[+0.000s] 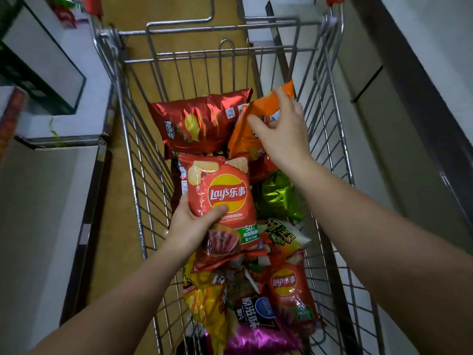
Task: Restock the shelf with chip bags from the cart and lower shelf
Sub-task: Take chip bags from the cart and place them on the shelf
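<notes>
- Nearest the camera, at the near end of the wire cart (133,160), a purple foil bag (258,340) lies under a dark bag (252,312) with white Chinese characters; a yellow bag (204,298) lies by the cart's left wall.
- Just beside the dark bag, toward the right wall, a small red bag (291,290) reads "Lay's" with Chinese characters in the yellow-and-red roundel.
- The left hand (189,224) grips a red Lay's bag (222,198) above the pile in the middle of the cart: thumb pressed on the front below the logo, fingers curled behind. A green panel reads "-50%"; the smaller print is too fine to read.
- The right hand (284,126) holds an orange bag (245,134) at the right of the far end, thumb on the front, fingers spread over its top edge; the bag tilts up and its writing is blurred.
- A dark red foil bag (199,121) lies across the far end, left of the orange one, its writing too small to read.
- A green foil bag (277,196) rests against the right wall.
- Bare wire shows at the far end beyond the bags.
- White shelving (58,80) stands close along the cart's left side.
</notes>
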Demonstrator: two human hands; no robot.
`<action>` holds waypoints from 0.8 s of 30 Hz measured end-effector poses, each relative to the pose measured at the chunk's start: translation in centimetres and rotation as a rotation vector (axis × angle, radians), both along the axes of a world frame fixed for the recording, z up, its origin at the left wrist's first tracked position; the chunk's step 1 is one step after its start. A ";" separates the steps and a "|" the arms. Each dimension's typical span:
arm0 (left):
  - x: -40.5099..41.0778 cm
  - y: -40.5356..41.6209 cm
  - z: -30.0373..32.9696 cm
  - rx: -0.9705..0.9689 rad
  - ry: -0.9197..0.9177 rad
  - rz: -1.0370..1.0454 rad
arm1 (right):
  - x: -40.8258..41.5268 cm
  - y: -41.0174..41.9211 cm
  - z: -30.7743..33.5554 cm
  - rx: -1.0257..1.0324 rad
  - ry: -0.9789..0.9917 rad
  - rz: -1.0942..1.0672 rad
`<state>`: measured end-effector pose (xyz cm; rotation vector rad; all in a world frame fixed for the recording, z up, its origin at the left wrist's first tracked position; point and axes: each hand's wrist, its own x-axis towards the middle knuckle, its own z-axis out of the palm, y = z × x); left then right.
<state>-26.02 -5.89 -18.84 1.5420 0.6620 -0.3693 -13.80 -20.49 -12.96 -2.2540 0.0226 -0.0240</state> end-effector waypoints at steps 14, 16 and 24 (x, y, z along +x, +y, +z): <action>-1.3 1.4 0.2 -0.044 0.093 -0.136 | -6.0 -3.3 -5.8 -0.053 0.234 -0.191; -1.4 1.4 0.5 -0.086 0.078 -0.080 | -7.1 -4.5 -6.6 0.045 0.254 -0.287; -1.6 -0.1 0.6 -0.011 0.017 0.031 | -13.1 -6.7 -10.2 0.455 0.530 -0.482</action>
